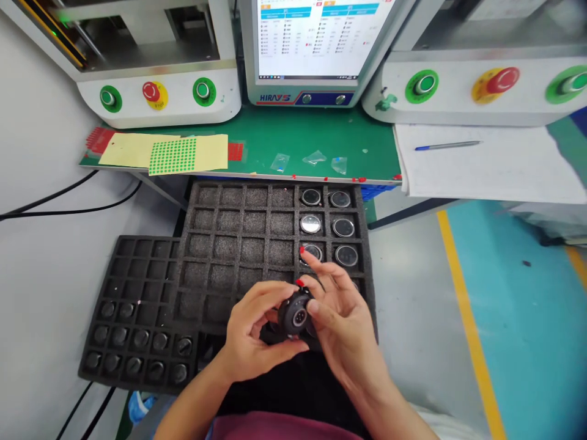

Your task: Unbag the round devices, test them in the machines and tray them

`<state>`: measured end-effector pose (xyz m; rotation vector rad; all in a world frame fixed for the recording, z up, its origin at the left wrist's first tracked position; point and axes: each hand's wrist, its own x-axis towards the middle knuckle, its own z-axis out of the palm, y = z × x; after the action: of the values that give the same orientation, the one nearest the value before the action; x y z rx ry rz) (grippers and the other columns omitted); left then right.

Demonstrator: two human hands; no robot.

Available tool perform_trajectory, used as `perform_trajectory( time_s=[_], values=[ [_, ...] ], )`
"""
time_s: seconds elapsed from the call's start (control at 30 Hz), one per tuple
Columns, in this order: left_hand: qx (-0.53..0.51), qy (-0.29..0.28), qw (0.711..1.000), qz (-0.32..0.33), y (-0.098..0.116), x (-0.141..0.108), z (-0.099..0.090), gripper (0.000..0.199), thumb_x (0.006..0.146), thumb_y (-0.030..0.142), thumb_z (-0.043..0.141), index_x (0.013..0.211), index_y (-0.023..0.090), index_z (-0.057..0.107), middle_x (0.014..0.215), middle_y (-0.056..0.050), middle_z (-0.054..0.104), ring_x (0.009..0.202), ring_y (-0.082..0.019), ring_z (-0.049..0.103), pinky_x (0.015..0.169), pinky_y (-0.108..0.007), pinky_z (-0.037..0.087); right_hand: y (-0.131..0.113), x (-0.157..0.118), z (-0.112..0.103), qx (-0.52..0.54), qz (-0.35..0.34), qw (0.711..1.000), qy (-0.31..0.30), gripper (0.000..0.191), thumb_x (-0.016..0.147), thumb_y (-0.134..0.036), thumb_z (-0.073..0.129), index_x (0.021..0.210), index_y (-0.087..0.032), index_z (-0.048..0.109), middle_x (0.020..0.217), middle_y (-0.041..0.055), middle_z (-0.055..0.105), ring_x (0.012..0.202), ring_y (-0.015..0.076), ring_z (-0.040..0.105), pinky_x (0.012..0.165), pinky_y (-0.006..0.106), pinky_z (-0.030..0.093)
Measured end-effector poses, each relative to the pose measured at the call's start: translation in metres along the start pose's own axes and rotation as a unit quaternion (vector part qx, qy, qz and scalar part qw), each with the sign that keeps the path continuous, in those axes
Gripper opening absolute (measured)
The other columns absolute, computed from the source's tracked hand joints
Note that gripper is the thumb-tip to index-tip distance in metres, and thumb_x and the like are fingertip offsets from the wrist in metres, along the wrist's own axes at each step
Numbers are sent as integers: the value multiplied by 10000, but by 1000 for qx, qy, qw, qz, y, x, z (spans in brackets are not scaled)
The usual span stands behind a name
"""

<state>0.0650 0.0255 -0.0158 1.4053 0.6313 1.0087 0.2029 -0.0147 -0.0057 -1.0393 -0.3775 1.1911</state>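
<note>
Low in front of me, a round black part (pixel 293 313) with a pin connector in its face is held between my hands. My left hand (pixel 257 330) curls around its left side, index finger over the top and thumb below. My right hand (pixel 343 321) presses its thumb on the right edge, with a finger at the top; its index finger stretches away. A small red sticker (pixel 301 250) sits on that index fingertip, and another red piece (pixel 300 283) shows just above the part. Beneath the hands lies a foam tray (pixel 220 274) with several round metal-rimmed parts (pixel 343 227) in its right columns.
A second foam tray (pixel 142 269) at the left holds several black parts. Behind is a green bench (pixel 275 131) with sticker sheets (pixel 174 156), plastic scraps, paper (pixel 486 165) and a pen (pixel 447 145). A monitor (pixel 316 43) stands between two button-fronted machines (pixel 160 107).
</note>
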Motion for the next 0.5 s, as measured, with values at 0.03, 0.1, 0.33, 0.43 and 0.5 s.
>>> perform_trajectory(
  time_s=[0.03,0.1,0.33,0.43,0.5],
  values=[
    [24,-1,999,29,-1,1,0,626,702,214,847,1280,328,635,1143,-77,672,920,-186,686,668,-212,591,2,-2,0,12,18,1000,-8,397,742,-267,819,1077,-305,609,1358,59,611,928,162,699,734,299,653],
    [46,-3,997,65,-3,3,-1,583,722,304,839,1272,317,648,1084,-77,707,885,-186,702,689,-236,594,5,-5,0,36,53,998,-30,398,738,-284,824,1070,-306,605,1351,57,624,952,175,703,762,317,645],
    [33,26,997,72,9,12,-7,543,740,585,745,1173,261,709,912,-90,757,791,-217,689,714,-336,555,-2,-8,7,35,-13,998,58,324,724,-162,812,941,-287,606,1144,2,650,774,88,641,704,230,584],
    [5,24,999,32,14,15,-7,510,755,626,705,1060,219,749,823,-88,725,773,-214,661,675,-325,560,-10,-8,6,7,-53,997,63,313,736,-138,789,923,-283,584,1121,1,626,691,77,608,610,221,548],
    [-37,27,999,-9,16,15,-6,470,739,575,750,1047,220,748,896,-95,725,890,-243,684,746,-342,590,-14,-9,5,-5,-61,997,49,313,739,-121,781,916,-282,579,1128,1,619,667,77,620,576,222,544]
  ],
)
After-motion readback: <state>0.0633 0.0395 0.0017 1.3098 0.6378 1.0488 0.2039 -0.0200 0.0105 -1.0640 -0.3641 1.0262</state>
